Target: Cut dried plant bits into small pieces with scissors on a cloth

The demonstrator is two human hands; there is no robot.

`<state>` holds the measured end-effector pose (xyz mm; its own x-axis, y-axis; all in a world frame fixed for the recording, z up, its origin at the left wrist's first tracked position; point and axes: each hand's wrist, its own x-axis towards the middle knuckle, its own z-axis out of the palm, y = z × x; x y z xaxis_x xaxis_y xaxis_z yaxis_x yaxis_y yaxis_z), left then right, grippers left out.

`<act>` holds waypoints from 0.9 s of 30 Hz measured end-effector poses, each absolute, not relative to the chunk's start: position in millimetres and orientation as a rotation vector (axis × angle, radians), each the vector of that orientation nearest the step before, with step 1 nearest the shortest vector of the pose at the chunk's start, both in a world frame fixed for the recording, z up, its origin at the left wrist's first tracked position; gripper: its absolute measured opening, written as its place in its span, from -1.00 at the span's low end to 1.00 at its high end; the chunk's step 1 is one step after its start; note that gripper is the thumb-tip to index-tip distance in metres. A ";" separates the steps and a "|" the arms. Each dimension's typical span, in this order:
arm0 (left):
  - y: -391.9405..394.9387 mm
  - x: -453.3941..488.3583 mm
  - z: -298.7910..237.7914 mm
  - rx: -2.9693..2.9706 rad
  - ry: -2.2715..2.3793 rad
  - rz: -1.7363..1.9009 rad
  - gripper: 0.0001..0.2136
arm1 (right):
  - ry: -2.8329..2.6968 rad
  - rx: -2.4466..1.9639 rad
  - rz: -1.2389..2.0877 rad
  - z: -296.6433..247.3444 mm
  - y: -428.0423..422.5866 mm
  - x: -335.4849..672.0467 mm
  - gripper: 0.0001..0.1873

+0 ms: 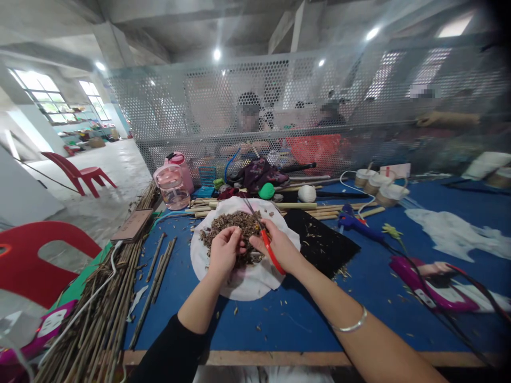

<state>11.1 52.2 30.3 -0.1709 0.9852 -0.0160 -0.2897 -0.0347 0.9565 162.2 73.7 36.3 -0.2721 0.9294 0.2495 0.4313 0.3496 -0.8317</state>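
A heap of small brown dried pieces lies on a round white cloth in front of me. Over the heap, my left hand is closed in a pinch at the thumb and forefinger; what sits between the fingertips is too small to name. My right hand is wrapped round red-handled scissors, their blades pointing up and away from me. Thumb and fingers of that hand reach towards the left hand, over the pile. Under the cloth's right side lies a black sheet with loose scraps on it.
Thin brown sticks are bundled along the left table edge. A pink jug, a green ball and a white ball stand behind. On the right are a blue glue gun and cables. A perforated metal screen closes the back; people sit beyond.
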 end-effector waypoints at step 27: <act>46.9 2.1 37.5 1.443 1.612 1.384 -0.79 | -2.228 -1.281 0.705 44.2 60.1 171.6 -0.55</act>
<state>2.1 46.9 37.5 -0.2594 0.9412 0.2165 0.3566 -0.1150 0.9271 171.6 60.1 44.2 -0.4523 0.8803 0.1432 0.6375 0.4314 -0.6384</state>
